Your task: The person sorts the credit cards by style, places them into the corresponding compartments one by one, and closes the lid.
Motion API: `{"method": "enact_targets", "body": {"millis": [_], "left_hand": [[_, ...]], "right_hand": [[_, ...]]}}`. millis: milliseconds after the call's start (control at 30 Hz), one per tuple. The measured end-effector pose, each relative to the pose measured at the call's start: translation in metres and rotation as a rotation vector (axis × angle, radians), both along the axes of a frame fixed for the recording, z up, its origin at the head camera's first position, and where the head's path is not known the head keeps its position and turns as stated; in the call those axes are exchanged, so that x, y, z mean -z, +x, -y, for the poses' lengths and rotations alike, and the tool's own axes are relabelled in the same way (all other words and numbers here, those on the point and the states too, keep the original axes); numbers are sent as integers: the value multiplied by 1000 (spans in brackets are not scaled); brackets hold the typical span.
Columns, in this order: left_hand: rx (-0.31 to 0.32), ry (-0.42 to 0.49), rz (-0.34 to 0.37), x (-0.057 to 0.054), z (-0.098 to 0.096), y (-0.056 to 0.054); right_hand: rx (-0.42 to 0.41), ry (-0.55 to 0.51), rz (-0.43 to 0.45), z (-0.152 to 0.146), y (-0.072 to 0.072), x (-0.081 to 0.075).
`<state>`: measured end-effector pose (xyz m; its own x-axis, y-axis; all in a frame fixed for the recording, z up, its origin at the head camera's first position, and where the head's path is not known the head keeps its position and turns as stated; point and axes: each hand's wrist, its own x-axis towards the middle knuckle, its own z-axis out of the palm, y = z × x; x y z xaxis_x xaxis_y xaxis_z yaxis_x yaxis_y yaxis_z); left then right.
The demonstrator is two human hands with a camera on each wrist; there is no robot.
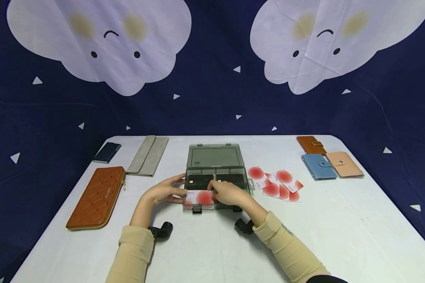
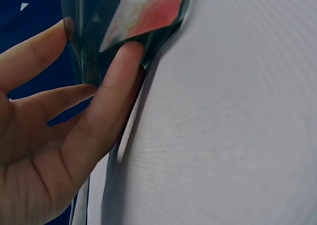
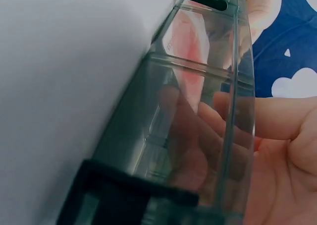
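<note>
A translucent grey-green plastic box (image 1: 216, 158) stands with its lid raised at the middle of the table. In its front left compartment is a white card with a red round pattern (image 1: 199, 197). My right hand (image 1: 229, 192) reaches into the box and pinches the card's right end; the right wrist view shows these fingers through the clear wall. My left hand (image 1: 165, 189) rests its extended fingers (image 2: 111, 81) against the box's left side. Dark cards (image 1: 200, 182) lie in the back left compartment, and another dark stack (image 1: 232, 180) fills the back right one.
Several red-and-white cards (image 1: 284, 176) lie loosely right of the box. At the left are a brown quilted wallet (image 1: 98, 196), a grey folded pouch (image 1: 148, 156) and a dark blue holder (image 1: 107, 152). Brown (image 1: 309, 145), blue (image 1: 318, 166) and tan card holders (image 1: 344, 164) sit far right.
</note>
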<state>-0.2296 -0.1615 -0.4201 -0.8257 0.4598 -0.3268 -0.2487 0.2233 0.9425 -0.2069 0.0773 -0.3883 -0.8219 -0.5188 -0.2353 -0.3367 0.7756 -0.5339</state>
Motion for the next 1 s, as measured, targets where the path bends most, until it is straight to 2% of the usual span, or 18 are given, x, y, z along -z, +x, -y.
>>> {"method": "enact_targets", "body": {"millis": [133,233,400,500,633,867,1000], "left_hand": [[1,-6,2,0,1,1],[2,-4,1,0,1,1],[3,1,-1,0,1,1],[1,0,1,0,1,1],[1,-2,1,0,1,1],[-4,1,1,1,1,0],[-5,-5,0,0,0,0]], "right_hand": [[-37,6,-24,-9,0,-4],[-33,-73,-57,-25,-4,-14],[81,-229,-102,-65,-20,-31],[151,-243,-94,-89,-31,-33],[148,-159,-56,-114,-46,-24],[24,191,-66,-128,-64,-8],[0,262,-71,-128,-68,-3]]}}
